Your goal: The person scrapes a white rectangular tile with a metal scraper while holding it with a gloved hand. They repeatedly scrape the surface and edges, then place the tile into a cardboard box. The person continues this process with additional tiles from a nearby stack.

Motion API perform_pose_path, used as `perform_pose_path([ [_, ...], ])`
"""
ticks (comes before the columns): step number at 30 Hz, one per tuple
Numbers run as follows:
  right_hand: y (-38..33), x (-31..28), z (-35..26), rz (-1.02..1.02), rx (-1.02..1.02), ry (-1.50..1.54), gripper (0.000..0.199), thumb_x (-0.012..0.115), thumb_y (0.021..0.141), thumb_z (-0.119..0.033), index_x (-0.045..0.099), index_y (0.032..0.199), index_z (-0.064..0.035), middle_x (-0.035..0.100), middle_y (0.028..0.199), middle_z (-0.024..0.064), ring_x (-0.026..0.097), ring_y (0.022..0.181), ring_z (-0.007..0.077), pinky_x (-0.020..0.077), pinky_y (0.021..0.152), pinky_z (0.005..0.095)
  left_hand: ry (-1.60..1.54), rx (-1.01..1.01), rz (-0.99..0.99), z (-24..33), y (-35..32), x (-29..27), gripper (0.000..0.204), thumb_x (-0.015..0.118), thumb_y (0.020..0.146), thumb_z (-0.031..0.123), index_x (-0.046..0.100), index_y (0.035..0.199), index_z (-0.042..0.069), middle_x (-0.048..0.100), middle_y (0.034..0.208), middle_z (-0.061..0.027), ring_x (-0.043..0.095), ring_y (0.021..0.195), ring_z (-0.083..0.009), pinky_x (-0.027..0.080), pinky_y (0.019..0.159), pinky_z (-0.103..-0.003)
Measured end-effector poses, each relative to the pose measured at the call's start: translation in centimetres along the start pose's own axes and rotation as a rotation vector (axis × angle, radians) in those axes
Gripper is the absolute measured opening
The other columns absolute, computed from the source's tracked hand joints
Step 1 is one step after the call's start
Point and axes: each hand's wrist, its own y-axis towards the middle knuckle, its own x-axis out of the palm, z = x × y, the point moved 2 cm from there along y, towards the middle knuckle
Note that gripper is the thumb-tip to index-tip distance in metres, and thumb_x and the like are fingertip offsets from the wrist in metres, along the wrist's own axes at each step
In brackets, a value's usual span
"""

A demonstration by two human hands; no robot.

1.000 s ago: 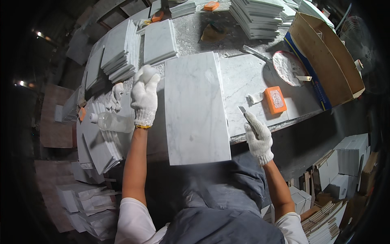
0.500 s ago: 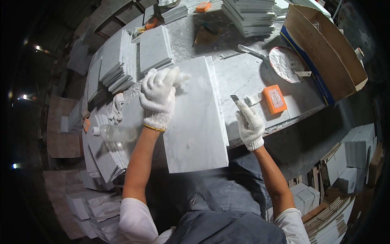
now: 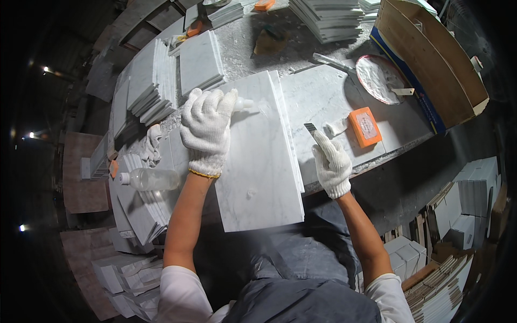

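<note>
Dim workshop space surrounds the dusty tabletop [image 3: 237, 51], its outer parts fading to black at my feed's rim. At the dial's centre I have the marble slab [image 3: 253, 167], lying over at least one more, its near end at six o'clock apparently jutting past the tabletop edge.

At ten o'clock the gloved left hand [image 3: 205, 126] is curled around a small translucent bottle [image 3: 245, 104], its tip over the slab beside a wet-looking patch [image 3: 266, 109]. At three o'clock the gloved right hand [image 3: 332, 167] pinches a flat blade [image 3: 311, 128], apart from the slab. The orange block [image 3: 365, 127] and paste tub [image 3: 378, 79] sit toward two o'clock, the clear bottle [image 3: 154, 179] near nine.

From my remote seat, I'd worry about weight on that six o'clock overhang: pressing there could tip or slide the slab. Squeezing too hard could flood the patch, and a blade corner could scratch the polished face.

Much of the small bottle is hidden in the glove, so I can't tell its fill. The blade's lower part disappears behind fingers, and how far the slab is supported underneath I can't make out.
</note>
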Motion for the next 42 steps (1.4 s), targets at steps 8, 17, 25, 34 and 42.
perform_pose_path([
  [8,-0.2,0.2,0.3,0.023,-0.011,0.003,0.047,0.075,0.086,-0.004,0.072,0.130,-0.0201,0.062,0.078,0.0099,0.062,0.063,0.0267,0.0497,0.058,0.0375,0.048,-0.003,0.010,0.2,-0.6,0.5,0.051,0.076,0.082,0.009,0.071,0.132,0.021,0.065,0.121,-0.0019,0.058,0.118,-0.0260,0.044,0.113,-0.044],
  [17,-0.4,0.0,0.2,-0.051,0.035,0.000,0.044,0.075,0.086,0.002,0.071,0.129,-0.0082,0.074,0.100,0.0107,0.065,0.075,0.0261,0.0534,0.070,0.0350,0.059,0.006,-0.014,0.0,-0.9,0.7,0.053,0.074,0.082,0.006,0.070,0.133,0.022,0.063,0.123,-0.0014,0.055,0.122,-0.0281,0.042,0.112,-0.045],
  [25,-0.1,0.3,0.2,0.007,-0.013,-0.014,0.044,0.075,0.086,-0.004,0.072,0.128,-0.0178,0.065,0.082,0.0112,0.064,0.067,0.0272,0.0514,0.059,0.0374,0.071,0.009,-0.019,0.1,-0.8,0.6,0.055,0.074,0.083,0.008,0.069,0.135,0.022,0.062,0.124,-0.0028,0.054,0.121,-0.0293,0.041,0.112,-0.046],
  [34,-0.2,0.3,0.3,0.010,-0.012,-0.016,0.044,0.076,0.085,-0.004,0.072,0.127,-0.0179,0.063,0.079,0.0099,0.063,0.066,0.0263,0.0510,0.059,0.0372,0.030,-0.044,-0.022,-0.7,-2.3,2.7,0.051,0.075,0.088,0.009,0.068,0.137,0.021,0.062,0.124,-0.0019,0.055,0.120,-0.0257,0.046,0.110,-0.042],
  [42,-0.2,0.3,0.4,0.022,-0.022,0.003,0.045,0.076,0.085,-0.003,0.072,0.127,-0.0168,0.063,0.079,0.0095,0.063,0.066,0.0253,0.0510,0.059,0.0366,0.068,-0.071,0.010,-0.6,-2.2,2.2,0.050,0.076,0.087,0.008,0.070,0.134,0.024,0.063,0.125,0.0002,0.055,0.120,-0.0239,0.046,0.111,-0.039],
])
